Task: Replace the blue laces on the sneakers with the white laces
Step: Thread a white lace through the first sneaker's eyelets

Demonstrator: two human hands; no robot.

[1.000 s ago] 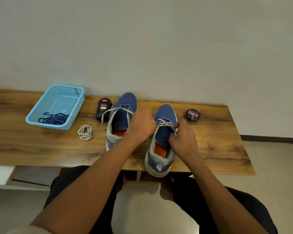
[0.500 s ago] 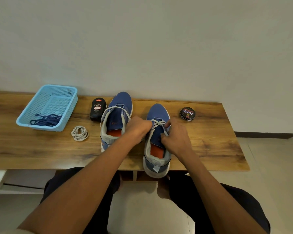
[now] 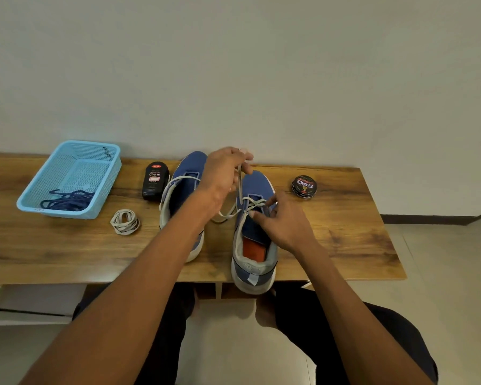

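Two blue sneakers stand side by side on the wooden table (image 3: 345,245). The right sneaker (image 3: 254,262) has a white lace (image 3: 250,202) threaded through its front eyelets. My left hand (image 3: 224,173) is raised above the shoes, pinching a strand of that lace and holding it taut upward. My right hand (image 3: 281,220) rests on the right sneaker's tongue, fingertips pressing on the lace at the eyelets. The left sneaker (image 3: 188,173) carries a loose white lace loop and is partly hidden by my left forearm. A coiled white lace (image 3: 124,221) lies left of the shoes. Blue laces (image 3: 67,200) lie in the basket.
A light blue plastic basket (image 3: 100,162) stands at the table's far left. A black polish bottle (image 3: 155,180) lies beside the left sneaker. A round polish tin (image 3: 303,187) sits right of the shoes. The wall runs close behind the table.
My left hand has lifted from beside the right sneaker to above the toes, drawing a strand of white lace up. My right hand has stayed at the eyelets.
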